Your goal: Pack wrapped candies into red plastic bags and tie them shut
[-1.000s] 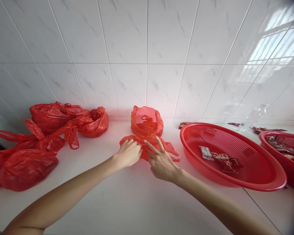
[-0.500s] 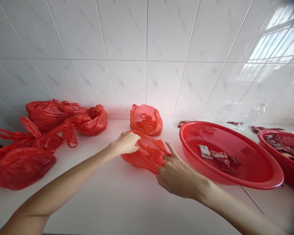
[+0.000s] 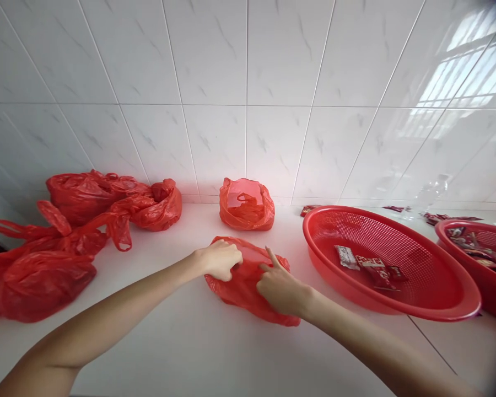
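Observation:
A flat, empty red plastic bag (image 3: pixel 242 289) lies on the white counter (image 3: pixel 215 353) in front of me. My left hand (image 3: pixel 221 260) is closed, pinching the bag's upper left edge. My right hand (image 3: pixel 279 286) rests on the bag's right side, its fingers curled into the plastic and the forefinger pointing up. Behind them, against the tiled wall, an open red bag (image 3: pixel 246 204) with something inside stands upright.
Several filled, tied red bags (image 3: pixel 66 231) are heaped at the left. A red mesh basket (image 3: pixel 397 298) at the right holds a few wrapped snack packets (image 3: pixel 367 264). A second red basket (image 3: pixel 479 264) with packets sits at the far right edge.
Both hands have drawn the flat bag toward me, away from the standing bag. My right hand slid right, then came back onto the bag, which is now bunched smaller.

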Action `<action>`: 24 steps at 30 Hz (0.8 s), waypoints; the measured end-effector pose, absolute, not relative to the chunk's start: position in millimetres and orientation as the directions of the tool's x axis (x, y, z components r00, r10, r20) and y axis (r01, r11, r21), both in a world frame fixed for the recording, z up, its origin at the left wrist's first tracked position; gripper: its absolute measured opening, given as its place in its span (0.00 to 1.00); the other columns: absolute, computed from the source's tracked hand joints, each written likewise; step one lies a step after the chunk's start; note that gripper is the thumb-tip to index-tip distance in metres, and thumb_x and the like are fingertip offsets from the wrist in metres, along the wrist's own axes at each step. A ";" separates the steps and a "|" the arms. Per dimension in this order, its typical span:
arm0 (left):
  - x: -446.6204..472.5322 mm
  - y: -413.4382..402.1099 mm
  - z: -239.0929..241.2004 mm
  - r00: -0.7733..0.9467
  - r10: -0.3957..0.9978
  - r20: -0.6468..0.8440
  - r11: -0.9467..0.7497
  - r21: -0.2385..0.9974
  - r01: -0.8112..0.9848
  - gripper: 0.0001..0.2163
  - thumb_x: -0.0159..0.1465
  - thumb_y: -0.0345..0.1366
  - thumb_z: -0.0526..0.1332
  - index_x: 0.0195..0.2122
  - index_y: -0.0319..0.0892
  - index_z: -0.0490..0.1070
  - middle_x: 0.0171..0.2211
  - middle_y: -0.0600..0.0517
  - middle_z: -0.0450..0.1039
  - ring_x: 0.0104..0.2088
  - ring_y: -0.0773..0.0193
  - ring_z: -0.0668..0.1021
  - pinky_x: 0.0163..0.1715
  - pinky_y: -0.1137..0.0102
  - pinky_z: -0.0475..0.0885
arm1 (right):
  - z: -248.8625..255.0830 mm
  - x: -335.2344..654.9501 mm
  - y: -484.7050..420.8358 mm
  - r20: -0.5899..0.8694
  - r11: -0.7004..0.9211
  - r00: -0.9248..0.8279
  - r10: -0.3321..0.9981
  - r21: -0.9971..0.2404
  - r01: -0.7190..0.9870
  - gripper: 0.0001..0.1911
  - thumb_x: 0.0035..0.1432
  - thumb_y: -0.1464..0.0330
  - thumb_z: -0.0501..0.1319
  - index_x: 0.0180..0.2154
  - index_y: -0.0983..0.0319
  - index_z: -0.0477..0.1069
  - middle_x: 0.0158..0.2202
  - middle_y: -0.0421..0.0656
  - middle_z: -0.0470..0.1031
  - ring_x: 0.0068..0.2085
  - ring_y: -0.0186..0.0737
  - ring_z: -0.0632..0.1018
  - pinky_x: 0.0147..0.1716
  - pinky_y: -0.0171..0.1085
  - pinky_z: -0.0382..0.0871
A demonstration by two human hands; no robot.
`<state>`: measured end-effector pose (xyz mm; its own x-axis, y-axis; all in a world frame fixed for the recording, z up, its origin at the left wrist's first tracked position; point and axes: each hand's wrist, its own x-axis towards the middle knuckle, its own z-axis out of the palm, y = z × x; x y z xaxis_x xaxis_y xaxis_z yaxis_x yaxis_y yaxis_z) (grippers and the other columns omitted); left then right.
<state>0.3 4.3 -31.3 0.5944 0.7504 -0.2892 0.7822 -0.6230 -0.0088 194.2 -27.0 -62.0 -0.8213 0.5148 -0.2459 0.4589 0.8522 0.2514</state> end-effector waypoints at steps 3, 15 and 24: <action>-15.0 2.8 -23.1 0.608 0.752 -0.253 -0.619 0.042 0.784 0.08 0.47 0.28 0.59 0.28 0.46 0.74 0.26 0.53 0.75 0.27 0.60 0.74 0.25 0.68 0.60 | -60.7 201.7 -24.9 -0.295 0.772 -0.717 0.631 0.323 0.547 0.13 0.56 0.78 0.57 0.35 0.66 0.81 0.31 0.50 0.80 0.53 0.59 0.73 0.66 0.67 0.41; -49.8 -10.6 15.0 0.609 0.793 -0.006 -0.609 0.026 0.793 0.09 0.52 0.24 0.55 0.27 0.45 0.70 0.28 0.53 0.73 0.29 0.61 0.72 0.28 0.69 0.60 | -57.6 207.9 -14.4 -0.295 0.559 -0.476 0.828 0.378 0.738 0.13 0.55 0.70 0.64 0.42 0.69 0.81 0.44 0.61 0.79 0.54 0.63 0.72 0.63 0.73 0.26; -39.2 -23.9 26.8 0.618 0.734 0.283 -0.658 0.070 0.750 0.15 0.63 0.27 0.51 0.38 0.45 0.78 0.39 0.51 0.77 0.39 0.60 0.74 0.42 0.67 0.68 | -59.6 215.1 -19.1 -0.292 0.599 -0.525 0.799 0.319 0.735 0.19 0.54 0.69 0.66 0.47 0.69 0.79 0.55 0.65 0.72 0.58 0.64 0.71 0.64 0.72 0.32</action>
<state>-39.2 -23.9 26.8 0.6176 0.7338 0.2830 0.7497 -0.6581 0.0703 215.1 -19.1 -59.6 -0.5250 0.7995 -0.2918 0.7348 0.5988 0.3186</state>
